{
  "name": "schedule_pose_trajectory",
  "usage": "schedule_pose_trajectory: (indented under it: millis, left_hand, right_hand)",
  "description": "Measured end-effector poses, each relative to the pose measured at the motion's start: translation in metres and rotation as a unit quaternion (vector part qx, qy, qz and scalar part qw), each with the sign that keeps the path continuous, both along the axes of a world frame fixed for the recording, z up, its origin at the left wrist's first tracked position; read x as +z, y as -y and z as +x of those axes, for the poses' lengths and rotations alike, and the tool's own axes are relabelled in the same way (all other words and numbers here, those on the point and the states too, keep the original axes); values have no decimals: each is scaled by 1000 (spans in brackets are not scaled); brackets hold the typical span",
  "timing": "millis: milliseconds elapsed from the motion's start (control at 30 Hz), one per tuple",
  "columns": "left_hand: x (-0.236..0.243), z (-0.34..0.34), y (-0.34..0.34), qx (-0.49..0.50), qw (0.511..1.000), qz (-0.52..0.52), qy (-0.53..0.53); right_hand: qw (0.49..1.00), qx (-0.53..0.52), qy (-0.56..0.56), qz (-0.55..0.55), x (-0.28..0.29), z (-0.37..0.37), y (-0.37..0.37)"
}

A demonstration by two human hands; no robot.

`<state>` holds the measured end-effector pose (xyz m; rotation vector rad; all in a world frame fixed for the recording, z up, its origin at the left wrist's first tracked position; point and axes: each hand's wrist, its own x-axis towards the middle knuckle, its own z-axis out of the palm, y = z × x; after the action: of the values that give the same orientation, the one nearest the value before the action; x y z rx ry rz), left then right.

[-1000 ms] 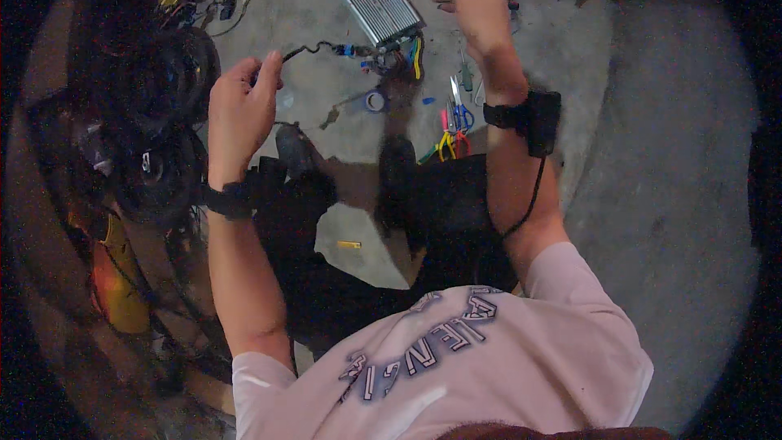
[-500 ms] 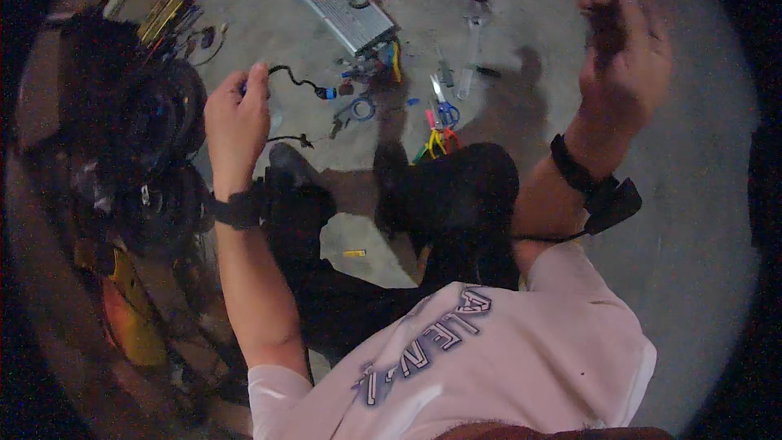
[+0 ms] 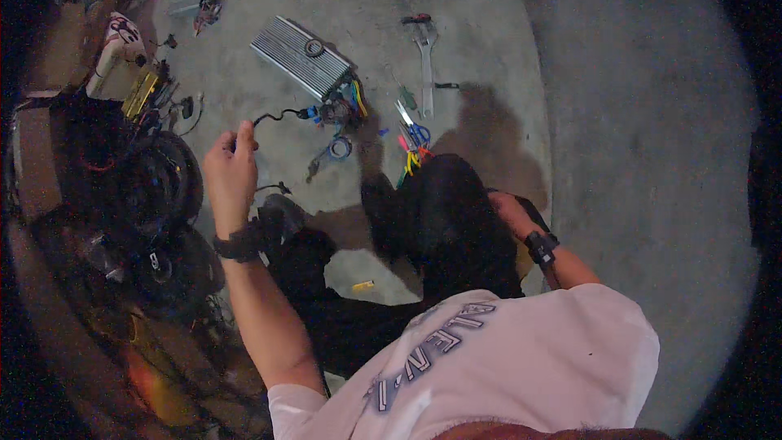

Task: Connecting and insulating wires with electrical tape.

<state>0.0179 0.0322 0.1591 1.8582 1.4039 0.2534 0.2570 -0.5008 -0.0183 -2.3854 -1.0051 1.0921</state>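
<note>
My left hand is closed on the end of a black cable, at the left of the middle. From the fingers the cable runs right to a blue connector among a tangle of wires. Just above lies a silver finned metal box with a dark ring on it and coloured leads at one end. A blue ring is on the floor below the wires. My right hand is low beside my right knee; its fingers are partly hidden and dark, so their hold cannot be made out.
Blue-handled scissors and pliers with yellow grips lie beyond my knee. Further off are a wrench and a red-and-black screwdriver. Dark tyres and a cardboard box crowd the left. A small yellow piece lies between my legs.
My right hand has dropped from its raised, blurred place at the upper right to beside my knee. My left hand keeps hold of the cable. The view has shifted.
</note>
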Motion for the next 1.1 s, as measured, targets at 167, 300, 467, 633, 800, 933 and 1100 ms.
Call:
schedule_pose_trajectory:
  millis: [167,300,467,633,800,933,1100]
  left_hand:
    - [4,-4,5,28,994,-84,63]
    - [1,-14,5,29,986,-126,109]
    - [2,-34,-5,83,992,-63,74]
    - [14,-21,-20,43,995,-69,60]
    - [24,-40,-7,55,992,-49,102]
    - [31,-59,10,55,990,-78,106]
    - [29,-86,14,114,968,-159,155]
  right_hand:
    - [987,-70,-49,-140,-13,-33,78]
    - [848,-77,-97,-516,56,-30,45]
    - [872,-43,-65,-484,34,-37,58]
    - [909,-42,-57,-410,30,-50,61]
    - [915,-40,-37,-401,27,-42,41]
    - [915,-52,-20,-398,11,-37,33]
    - [916,-60,-3,-398,-7,-31,-1]
